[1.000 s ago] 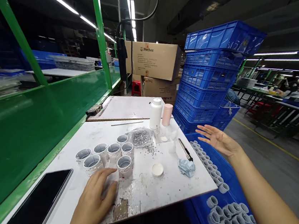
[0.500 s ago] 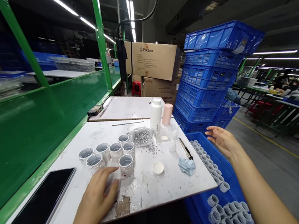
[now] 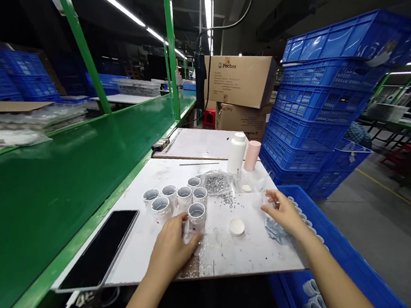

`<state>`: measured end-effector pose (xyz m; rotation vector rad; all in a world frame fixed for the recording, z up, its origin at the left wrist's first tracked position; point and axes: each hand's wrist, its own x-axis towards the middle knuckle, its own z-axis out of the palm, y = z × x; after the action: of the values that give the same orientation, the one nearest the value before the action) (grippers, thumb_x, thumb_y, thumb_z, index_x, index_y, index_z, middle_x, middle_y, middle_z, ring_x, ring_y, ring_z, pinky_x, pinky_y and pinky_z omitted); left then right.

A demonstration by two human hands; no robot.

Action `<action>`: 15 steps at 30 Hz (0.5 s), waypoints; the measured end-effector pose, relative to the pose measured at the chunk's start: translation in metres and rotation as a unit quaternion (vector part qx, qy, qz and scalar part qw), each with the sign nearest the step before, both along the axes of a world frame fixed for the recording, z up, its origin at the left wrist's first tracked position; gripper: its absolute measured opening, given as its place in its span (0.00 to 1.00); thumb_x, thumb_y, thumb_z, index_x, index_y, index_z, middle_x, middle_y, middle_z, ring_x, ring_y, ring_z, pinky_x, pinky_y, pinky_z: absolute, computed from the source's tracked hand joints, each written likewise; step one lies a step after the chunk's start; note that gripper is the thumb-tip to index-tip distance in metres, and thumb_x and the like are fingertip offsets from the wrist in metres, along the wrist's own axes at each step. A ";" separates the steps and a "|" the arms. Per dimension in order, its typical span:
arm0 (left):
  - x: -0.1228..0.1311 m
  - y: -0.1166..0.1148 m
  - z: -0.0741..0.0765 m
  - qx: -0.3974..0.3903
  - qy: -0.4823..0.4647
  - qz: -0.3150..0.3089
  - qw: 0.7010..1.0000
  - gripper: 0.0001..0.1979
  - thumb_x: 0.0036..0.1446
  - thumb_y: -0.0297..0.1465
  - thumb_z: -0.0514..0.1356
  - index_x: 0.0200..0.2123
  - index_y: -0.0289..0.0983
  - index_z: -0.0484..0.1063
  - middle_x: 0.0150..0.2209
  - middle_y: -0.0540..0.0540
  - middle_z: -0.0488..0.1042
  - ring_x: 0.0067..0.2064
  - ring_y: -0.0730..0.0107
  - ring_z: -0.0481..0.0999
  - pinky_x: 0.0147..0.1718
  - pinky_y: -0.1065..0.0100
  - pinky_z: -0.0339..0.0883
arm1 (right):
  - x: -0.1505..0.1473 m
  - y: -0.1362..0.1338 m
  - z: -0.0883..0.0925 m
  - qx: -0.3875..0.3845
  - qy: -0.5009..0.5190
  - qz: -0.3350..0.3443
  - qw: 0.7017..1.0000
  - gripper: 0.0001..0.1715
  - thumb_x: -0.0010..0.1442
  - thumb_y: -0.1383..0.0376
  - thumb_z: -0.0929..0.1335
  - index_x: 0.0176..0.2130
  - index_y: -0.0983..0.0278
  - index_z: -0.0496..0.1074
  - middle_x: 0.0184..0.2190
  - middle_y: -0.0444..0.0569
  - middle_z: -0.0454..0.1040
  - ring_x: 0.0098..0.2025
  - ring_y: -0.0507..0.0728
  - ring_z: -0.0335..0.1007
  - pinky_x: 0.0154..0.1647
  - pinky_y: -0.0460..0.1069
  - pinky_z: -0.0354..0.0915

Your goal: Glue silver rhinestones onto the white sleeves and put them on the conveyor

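My left hand (image 3: pixel 175 243) reaches around the near left side of a white round cup (image 3: pixel 195 218) with a grey inside. The index fingertip is beside its wall and the thumb is near its base; the fingers are apart. Several similar cups (image 3: pixel 161 207) stand grouped behind and to the left. My right hand (image 3: pixel 281 212) is over the table's right side, thumb and fingers apart, holding nothing visible. Close to its fingertips is a small translucent container (image 3: pixel 258 200), and a crumpled blue cloth (image 3: pixel 276 230) lies beneath it. A white lid (image 3: pixel 237 227) lies between the hands.
A bag of small silvery pieces (image 3: pixel 217 182), a white bottle (image 3: pixel 236 153) and a pink canister (image 3: pixel 252 156) are farther back. A phone (image 3: pixel 100 248) lies at left. To the right are a blue bin (image 3: pixel 354 262) of cups and stacked blue crates (image 3: pixel 317 100).
My right hand has moved from above the blue bin to over the table. My left hand has come around the front cup. The view has turned left.
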<state>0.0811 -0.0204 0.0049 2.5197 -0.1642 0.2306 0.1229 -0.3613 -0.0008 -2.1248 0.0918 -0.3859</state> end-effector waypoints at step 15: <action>-0.001 -0.019 0.009 -0.237 0.059 0.006 0.970 0.21 0.52 0.40 0.63 0.48 0.39 0.65 0.43 0.43 0.76 0.44 0.57 0.76 0.44 0.60 0.67 | -0.010 0.037 0.015 0.193 -0.007 0.091 0.977 0.23 0.55 0.57 0.71 0.47 0.58 0.63 0.38 0.47 0.77 0.34 0.56 0.74 0.32 0.49 0.66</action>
<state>0.0804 -0.0390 0.0138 2.0510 -0.0395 0.1075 0.1131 -0.3247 0.0138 -1.7303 -0.0357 -0.2501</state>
